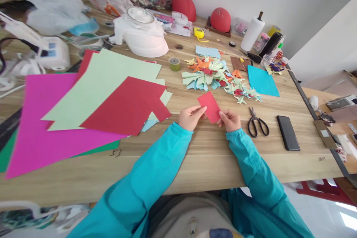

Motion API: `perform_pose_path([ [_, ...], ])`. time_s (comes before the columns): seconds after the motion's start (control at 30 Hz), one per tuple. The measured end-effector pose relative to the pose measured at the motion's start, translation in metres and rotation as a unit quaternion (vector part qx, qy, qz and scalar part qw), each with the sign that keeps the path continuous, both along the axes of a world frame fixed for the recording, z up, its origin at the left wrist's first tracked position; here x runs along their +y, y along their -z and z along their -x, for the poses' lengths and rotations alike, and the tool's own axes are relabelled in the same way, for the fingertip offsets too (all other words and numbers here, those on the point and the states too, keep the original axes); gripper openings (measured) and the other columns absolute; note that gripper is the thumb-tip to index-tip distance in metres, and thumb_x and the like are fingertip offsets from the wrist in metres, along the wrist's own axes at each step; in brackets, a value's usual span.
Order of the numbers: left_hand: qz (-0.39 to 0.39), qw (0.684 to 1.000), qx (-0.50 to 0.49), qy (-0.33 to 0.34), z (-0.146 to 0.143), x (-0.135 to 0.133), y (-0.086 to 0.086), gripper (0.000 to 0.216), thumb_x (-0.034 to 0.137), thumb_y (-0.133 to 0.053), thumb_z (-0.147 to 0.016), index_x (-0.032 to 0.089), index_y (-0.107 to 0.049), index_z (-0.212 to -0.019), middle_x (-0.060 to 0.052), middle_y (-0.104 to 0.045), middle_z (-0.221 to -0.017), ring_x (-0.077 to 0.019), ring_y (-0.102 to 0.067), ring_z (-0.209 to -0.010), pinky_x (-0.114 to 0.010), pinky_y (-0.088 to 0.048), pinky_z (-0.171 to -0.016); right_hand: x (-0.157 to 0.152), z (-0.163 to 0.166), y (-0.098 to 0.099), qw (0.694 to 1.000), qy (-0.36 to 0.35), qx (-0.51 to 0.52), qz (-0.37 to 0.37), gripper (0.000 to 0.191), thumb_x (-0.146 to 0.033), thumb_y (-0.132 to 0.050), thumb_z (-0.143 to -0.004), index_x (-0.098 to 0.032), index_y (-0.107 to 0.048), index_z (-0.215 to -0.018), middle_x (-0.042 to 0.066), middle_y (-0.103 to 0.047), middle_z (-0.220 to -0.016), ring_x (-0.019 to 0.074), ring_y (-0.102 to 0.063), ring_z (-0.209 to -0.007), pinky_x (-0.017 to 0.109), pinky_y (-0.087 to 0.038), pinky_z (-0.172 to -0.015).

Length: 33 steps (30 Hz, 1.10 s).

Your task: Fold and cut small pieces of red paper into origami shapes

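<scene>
Between my two hands, above the front middle of the table, is a small red paper rectangle [209,106]. My left hand [192,116] pinches its left edge with thumb and fingers. At its lower right corner, my right hand [229,119] grips it the same way. The paper looks flat and tilted. Just beyond it lies a pile of folded paper shapes [206,74] in green, orange, red and blue. Black-handled scissors [257,122] rest with slightly parted blades to the right of my right hand. Large red paper [128,104] lies left of my left hand.
Green sheets [106,67] and a magenta sheet [47,119] spread over the left side. A dark phone [288,132] lies at the right. Farther back are a tape roll [174,64], a turquoise sheet [262,80], a yellow tape measure [199,32] and a white lamp-like object [142,33].
</scene>
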<state>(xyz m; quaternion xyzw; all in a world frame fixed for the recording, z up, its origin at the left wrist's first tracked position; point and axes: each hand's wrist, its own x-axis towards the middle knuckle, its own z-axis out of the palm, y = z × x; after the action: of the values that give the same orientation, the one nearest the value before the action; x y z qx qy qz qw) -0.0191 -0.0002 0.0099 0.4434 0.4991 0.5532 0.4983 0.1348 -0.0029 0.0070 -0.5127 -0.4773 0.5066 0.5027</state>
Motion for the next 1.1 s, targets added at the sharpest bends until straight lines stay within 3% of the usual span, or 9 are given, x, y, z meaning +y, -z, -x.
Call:
perform_pose_path([
  [0.17,0.027,0.998,-0.050,0.001,0.0036,0.0033,-0.0016,0.027,0.040,-0.068,-0.060,0.013,-0.065,-0.064,0.000,-0.060,-0.049,-0.0126,-0.055,-0.045,-0.026,-0.048,-0.049,-0.0015,0.0002,0.0026,1.000,-0.015,-0.019,0.007,0.041,-0.055,-0.063,-0.061,-0.016,-0.056,-0.065,-0.003,-0.057,-0.039,0.0080,-0.045,-0.028,0.020,-0.036,-0.029],
  [0.37,0.042,0.997,-0.055,0.024,0.0062,0.0042,0.0031,0.027,0.039,-0.071,-0.054,0.013,-0.065,-0.061,0.000,-0.061,-0.054,-0.0120,-0.054,-0.050,-0.024,-0.046,-0.050,-0.0034,0.0005,0.0036,0.998,-0.022,-0.065,0.004,0.043,-0.058,-0.057,-0.066,-0.015,-0.058,-0.061,-0.004,-0.052,-0.040,0.0071,-0.044,-0.034,0.019,-0.034,-0.033],
  [0.53,0.039,0.997,-0.017,0.062,0.0036,0.0003,-0.0006,0.029,0.042,-0.070,-0.053,0.014,-0.065,-0.059,0.000,-0.062,-0.054,-0.0132,-0.054,-0.051,-0.026,-0.046,-0.052,-0.0022,0.0006,0.0021,0.999,-0.018,-0.026,0.005,0.038,-0.052,-0.067,-0.056,-0.015,-0.061,-0.064,-0.002,-0.059,-0.051,0.0080,-0.049,-0.043,0.020,-0.039,-0.040],
  [0.83,0.007,0.999,0.037,0.025,0.0048,0.0004,-0.0011,0.026,0.040,-0.069,-0.056,0.015,-0.067,-0.062,-0.002,-0.067,-0.062,-0.0158,-0.058,-0.062,-0.025,-0.046,-0.058,-0.0041,0.0009,-0.0026,0.999,-0.034,0.004,0.023,0.033,-0.045,-0.072,-0.052,-0.015,-0.061,-0.059,-0.003,-0.054,-0.040,0.0063,-0.044,-0.034,0.019,-0.035,-0.034],
  [1.1,0.012,0.995,0.040,0.088,0.0039,-0.0018,-0.0019,0.027,0.041,-0.067,-0.060,0.014,-0.065,-0.058,-0.002,-0.063,-0.055,-0.0139,-0.056,-0.053,-0.024,-0.046,-0.051,-0.0006,-0.0002,0.0002,0.999,-0.006,0.032,0.029,0.035,-0.046,-0.072,-0.052,-0.015,-0.058,-0.060,-0.004,-0.054,-0.039,0.0073,-0.044,-0.030,0.020,-0.035,-0.030],
])
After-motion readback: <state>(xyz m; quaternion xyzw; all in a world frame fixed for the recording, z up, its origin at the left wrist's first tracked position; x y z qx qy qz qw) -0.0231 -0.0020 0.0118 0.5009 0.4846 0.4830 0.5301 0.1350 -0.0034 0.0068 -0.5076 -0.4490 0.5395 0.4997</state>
